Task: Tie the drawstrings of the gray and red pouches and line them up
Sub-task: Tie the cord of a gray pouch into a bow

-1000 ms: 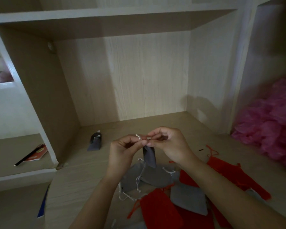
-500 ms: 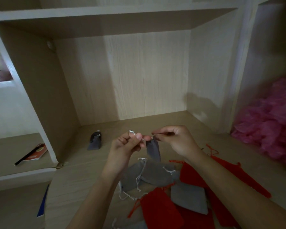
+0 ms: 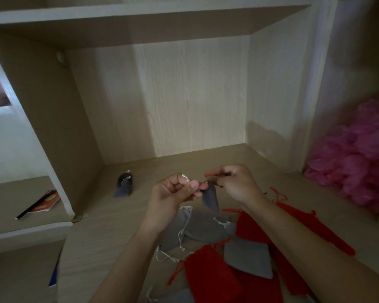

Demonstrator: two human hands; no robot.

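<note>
A small gray pouch [image 3: 211,198] hangs in the air between my hands, its mouth gathered. My left hand [image 3: 175,193] pinches one pale drawstring end at the pouch's top. My right hand [image 3: 234,182] pinches the other drawstring end just right of the pouch mouth. Below them lies a loose pile of gray pouches [image 3: 197,230] with pale cords and red pouches [image 3: 212,274] on the wooden shelf surface [image 3: 109,237]. One tied gray pouch [image 3: 124,187] lies alone at the back left of the shelf.
The shelf's left side panel [image 3: 53,127] and back wall [image 3: 184,101] close the compartment. Pink crumpled material [image 3: 357,162] fills the right compartment. A red booklet and a black pencil [image 3: 39,204] lie on the lower left ledge.
My hands have drawn slightly apart, pulling the drawstring ends outward. The gray pouch hangs a little higher and its mouth has tightened.
</note>
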